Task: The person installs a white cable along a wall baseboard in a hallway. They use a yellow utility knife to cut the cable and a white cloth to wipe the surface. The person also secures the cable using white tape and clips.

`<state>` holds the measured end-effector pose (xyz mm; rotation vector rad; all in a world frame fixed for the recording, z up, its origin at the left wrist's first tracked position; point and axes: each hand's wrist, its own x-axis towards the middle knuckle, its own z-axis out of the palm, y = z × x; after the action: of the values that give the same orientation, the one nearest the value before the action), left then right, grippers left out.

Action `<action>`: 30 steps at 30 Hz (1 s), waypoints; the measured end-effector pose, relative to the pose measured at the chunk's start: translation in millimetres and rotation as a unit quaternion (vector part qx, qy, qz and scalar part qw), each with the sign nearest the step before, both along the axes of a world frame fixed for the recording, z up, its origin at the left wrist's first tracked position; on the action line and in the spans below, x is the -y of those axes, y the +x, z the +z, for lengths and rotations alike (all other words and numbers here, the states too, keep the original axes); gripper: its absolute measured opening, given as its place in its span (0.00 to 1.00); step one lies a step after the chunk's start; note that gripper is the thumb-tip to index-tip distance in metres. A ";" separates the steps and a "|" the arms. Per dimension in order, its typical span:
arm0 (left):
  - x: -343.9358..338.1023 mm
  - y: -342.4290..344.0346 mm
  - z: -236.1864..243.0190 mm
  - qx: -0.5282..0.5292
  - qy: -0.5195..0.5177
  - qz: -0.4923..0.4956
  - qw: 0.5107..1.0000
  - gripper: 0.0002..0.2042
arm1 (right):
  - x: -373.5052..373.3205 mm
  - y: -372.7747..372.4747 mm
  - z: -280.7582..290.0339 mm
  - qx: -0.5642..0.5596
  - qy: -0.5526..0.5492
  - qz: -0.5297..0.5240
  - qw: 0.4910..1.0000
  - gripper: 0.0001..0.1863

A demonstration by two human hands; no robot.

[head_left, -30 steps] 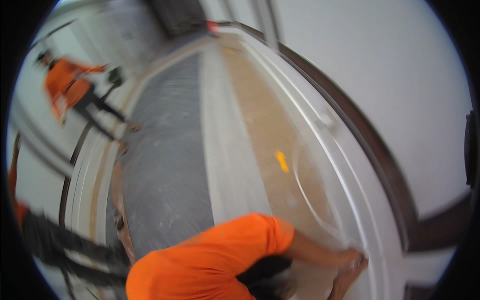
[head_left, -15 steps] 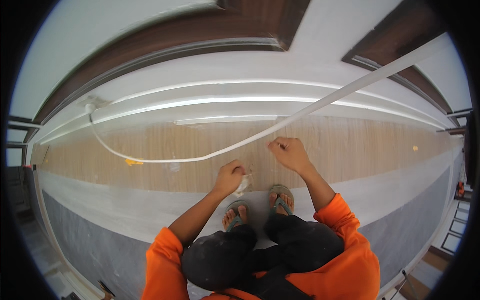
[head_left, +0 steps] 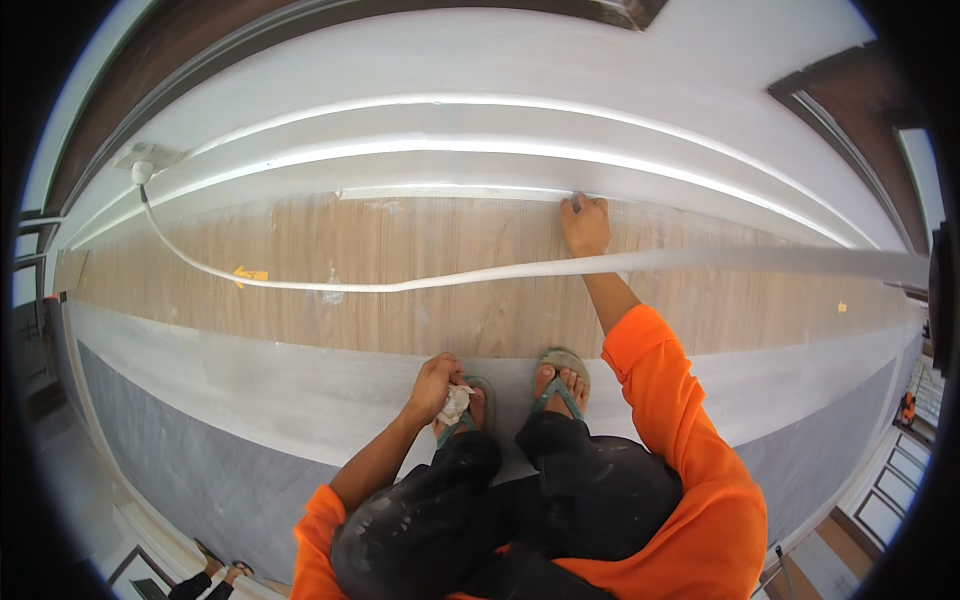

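Note:
My left hand [head_left: 437, 388], low by my left foot, grips a crumpled off-white lump [head_left: 456, 404]; what it is made of is unclear. My right hand [head_left: 586, 225] reaches to a thin white strip [head_left: 455, 192] along the bottom of the wall, its fingers curled at the strip; what they hold, if anything, is too small to make out. A white cable [head_left: 350, 286] crosses the wood-look floor [head_left: 470, 230] and passes above my right forearm. My sandalled feet [head_left: 563, 385] are below the hands.
The cable runs from a white fitting [head_left: 142, 170] at the left. Dark-framed openings [head_left: 850, 110] line the white wall. Yellow markers [head_left: 250, 275] lie on the floor. A grey band [head_left: 170, 415] runs behind me. A co-worker's legs [head_left: 205, 582] show at the lower left.
The view has swung from the corridor and co-workers down to the wall's base. Since half a second ago my right hand has moved up to the strip and my left hand has dropped closer to my foot.

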<state>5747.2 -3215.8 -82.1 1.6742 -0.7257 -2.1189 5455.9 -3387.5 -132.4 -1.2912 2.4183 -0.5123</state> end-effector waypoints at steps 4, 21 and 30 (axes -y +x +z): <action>-11.9 -9.8 -7.1 0.005 -0.022 -0.020 1.000 0.08 | -6.5 8.4 -10.9 -0.189 0.034 0.071 0.979 0.24; 202.3 61.9 -41.1 0.556 -0.343 -0.018 0.757 0.13 | -50.2 5.2 -6.1 0.057 -0.153 0.231 0.959 0.11; 288.9 81.2 -41.0 0.662 -0.206 -0.130 0.709 0.20 | -136.3 -37.3 -6.1 0.087 -0.093 0.217 0.968 0.08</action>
<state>5828.4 -3504.8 -123.1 2.6903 -1.6751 -0.3474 5418.6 -3251.2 -138.5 -1.7160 1.9019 -0.7008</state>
